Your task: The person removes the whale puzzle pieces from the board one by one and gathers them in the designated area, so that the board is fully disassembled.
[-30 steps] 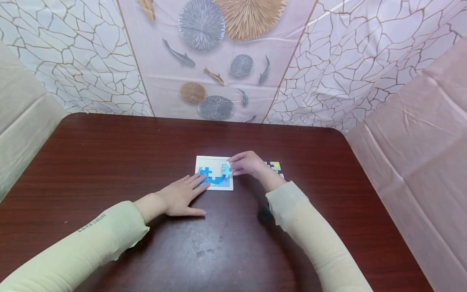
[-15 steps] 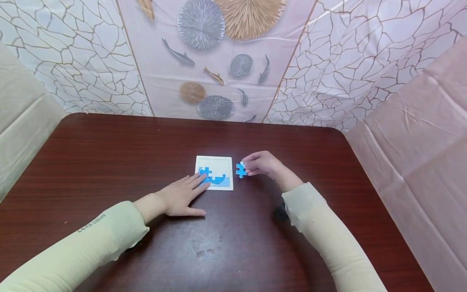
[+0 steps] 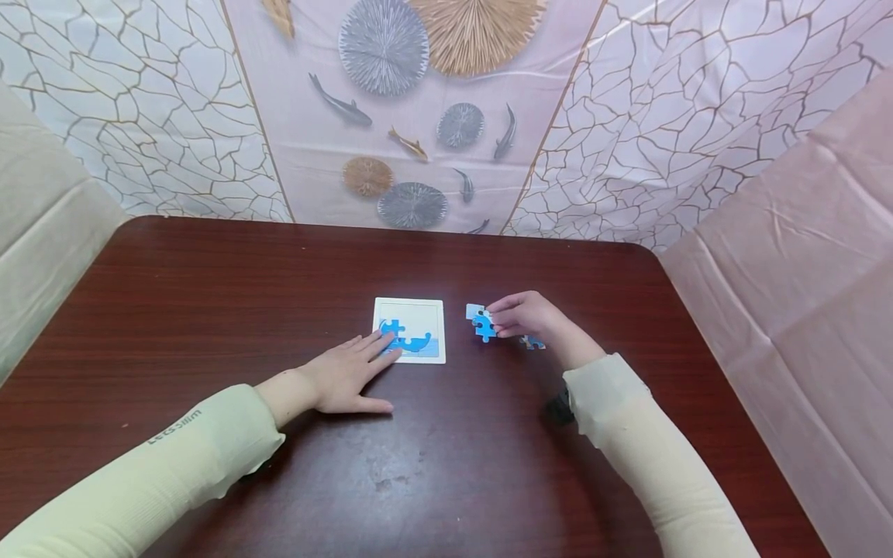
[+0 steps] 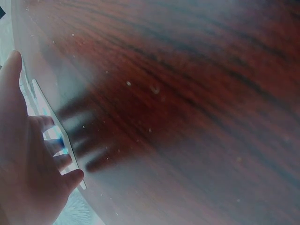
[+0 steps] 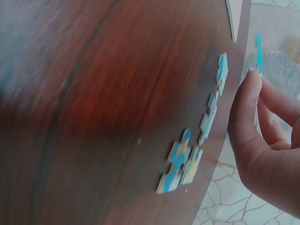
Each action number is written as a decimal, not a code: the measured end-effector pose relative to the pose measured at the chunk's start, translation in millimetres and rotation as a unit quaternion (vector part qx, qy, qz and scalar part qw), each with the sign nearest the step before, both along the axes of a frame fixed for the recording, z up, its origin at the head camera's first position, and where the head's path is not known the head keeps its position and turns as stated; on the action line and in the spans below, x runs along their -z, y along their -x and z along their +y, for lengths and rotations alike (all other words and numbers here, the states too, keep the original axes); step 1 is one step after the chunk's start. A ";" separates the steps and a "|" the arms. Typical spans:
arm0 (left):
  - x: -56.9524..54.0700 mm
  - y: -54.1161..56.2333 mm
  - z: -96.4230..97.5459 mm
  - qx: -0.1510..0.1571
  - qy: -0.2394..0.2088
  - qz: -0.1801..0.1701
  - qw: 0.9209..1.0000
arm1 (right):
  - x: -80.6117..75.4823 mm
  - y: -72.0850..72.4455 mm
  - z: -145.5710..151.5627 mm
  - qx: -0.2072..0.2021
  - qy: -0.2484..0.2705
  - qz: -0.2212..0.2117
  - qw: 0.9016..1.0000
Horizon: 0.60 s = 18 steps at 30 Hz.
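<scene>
A white-framed puzzle board (image 3: 422,315) lies in the middle of the table, with a few blue pieces set along its lower part. My left hand (image 3: 347,377) rests with straight, spread fingers on the board's lower left; the left wrist view shows the fingertips along the board's edge. Between thumb and fingers my right hand (image 3: 533,319) pinches a blue puzzle piece (image 3: 484,327), held up to the right of the board. The right wrist view shows this puzzle piece (image 5: 258,52) edge-on, above the table.
Several loose puzzle pieces (image 5: 176,161) lie on the table under and beside the right hand; the hand hides some of them in the head view. The dark wooden table (image 3: 244,287) has patterned cloth (image 3: 418,178) behind it and plain cloth at both sides.
My right hand has carried the blue piece off the board's right side and further right, over the loose pieces. The left hand has stayed in place.
</scene>
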<state>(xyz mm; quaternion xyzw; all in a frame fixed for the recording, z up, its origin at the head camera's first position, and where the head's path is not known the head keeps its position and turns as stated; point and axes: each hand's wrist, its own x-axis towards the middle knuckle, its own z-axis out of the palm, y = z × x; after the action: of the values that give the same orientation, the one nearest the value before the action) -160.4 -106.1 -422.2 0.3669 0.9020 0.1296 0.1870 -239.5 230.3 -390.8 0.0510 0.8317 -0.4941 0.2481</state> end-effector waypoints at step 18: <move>1.2 0.9 -1.0 -0.002 -0.003 -0.004 1.000 | 0.3 -5.2 23.3 0.006 -0.029 0.004 1.000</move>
<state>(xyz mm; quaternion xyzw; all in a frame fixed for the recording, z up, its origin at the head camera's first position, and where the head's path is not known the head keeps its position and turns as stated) -161.3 -107.1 -423.4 0.3655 0.9014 0.1340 0.1895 -234.4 253.7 -391.1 0.0615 0.8464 -0.4715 0.2400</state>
